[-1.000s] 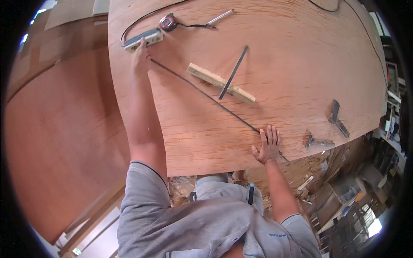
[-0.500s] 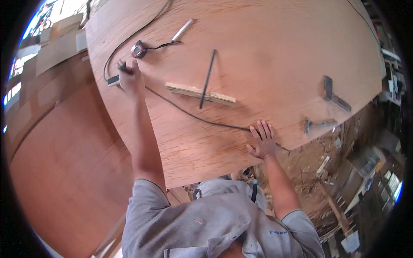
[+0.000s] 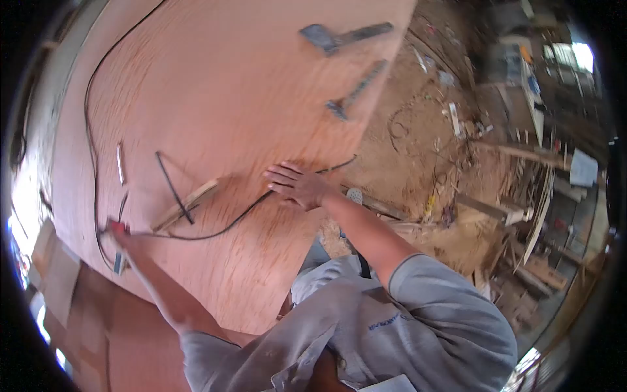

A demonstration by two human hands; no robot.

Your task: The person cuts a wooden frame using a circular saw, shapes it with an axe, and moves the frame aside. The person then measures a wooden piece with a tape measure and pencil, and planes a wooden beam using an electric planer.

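Observation:
My left hand (image 3: 123, 240), blurred, is at the left edge of the plywood sheet (image 3: 215, 85), its fingers closed around a red and black tape measure (image 3: 118, 227). The tape measure's dark strap (image 3: 123, 206) trails toward a slim silver-white pen-like stick (image 3: 120, 163). Flat on the sheet lies my right hand (image 3: 299, 186), fingers extended, over a black cable (image 3: 225, 228). Between my hands, a thin dark rod (image 3: 173, 185) crosses a narrow wood strip (image 3: 196, 197).
A hammer (image 3: 349, 95) and a broad-headed tool like a hatchet (image 3: 343, 38) lie near the sheet's far right edge. Beyond it, scraps and boards (image 3: 480, 208) cover the dirt floor. A small dark block (image 3: 119, 263) sits by the left edge.
My view has swung to the right. My left hand has moved from beside the dark block onto the tape measure. My right hand still rests flat on the sheet over the cable.

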